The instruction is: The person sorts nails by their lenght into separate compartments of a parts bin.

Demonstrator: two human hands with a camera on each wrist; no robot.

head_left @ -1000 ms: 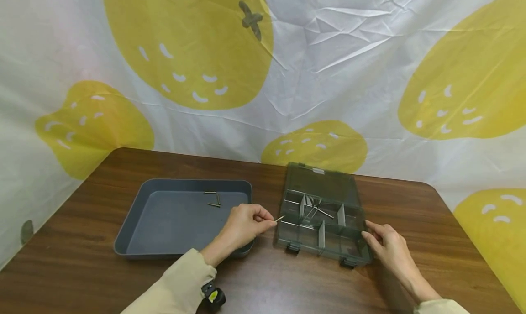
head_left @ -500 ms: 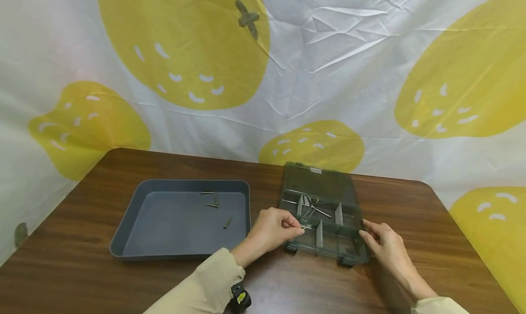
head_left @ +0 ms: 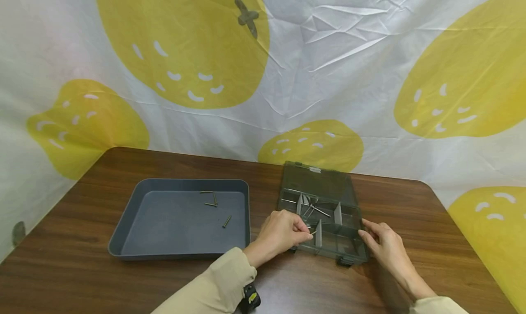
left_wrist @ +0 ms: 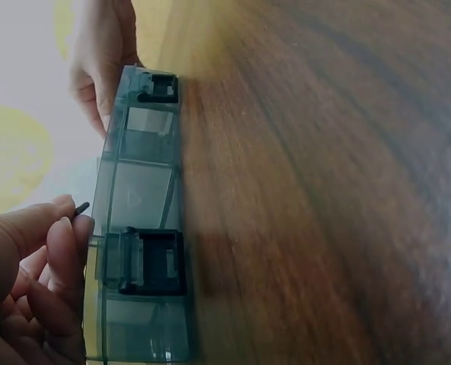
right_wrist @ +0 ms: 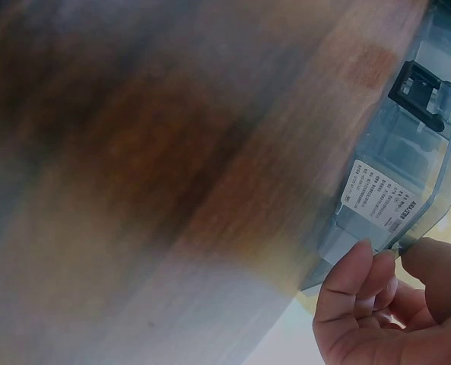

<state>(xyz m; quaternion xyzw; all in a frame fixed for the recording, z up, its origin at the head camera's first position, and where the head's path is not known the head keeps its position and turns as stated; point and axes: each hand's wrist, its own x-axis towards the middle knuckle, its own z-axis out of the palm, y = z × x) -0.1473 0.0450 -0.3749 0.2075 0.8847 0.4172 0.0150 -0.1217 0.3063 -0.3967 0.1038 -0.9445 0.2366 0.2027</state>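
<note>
My left hand point(head_left: 279, 234) pinches a thin brass-coloured screw point(head_left: 314, 232) between thumb and fingertips, over the front-left part of a green see-through compartment box point(head_left: 349, 245). In the left wrist view, the dark end of that screw point(left_wrist: 81, 208) sticks out past the fingertips, close to the box's front wall. Several silvery screws or nails point(head_left: 314, 209) lie crossed in the back middle compartment. My right hand point(head_left: 390, 250) holds the box's right side; the right wrist view shows thumb and fingers at its corner, beside a white label point(right_wrist: 377, 196).
Left of the box stands a grey tray point(head_left: 164, 254) with several brass-coloured screws point(head_left: 227, 221) in it. The box's lid point(head_left: 316, 179) lies folded back towards the lemon-print cloth point(head_left: 230, 136). Two black latches point(left_wrist: 160, 262) are on the front wall. All stands on a brown wooden table point(head_left: 61, 222).
My left hand has moved right with the screw, from the box's left edge to over its front compartments. A screw in the tray's right part has come into view. My right hand stays put.
</note>
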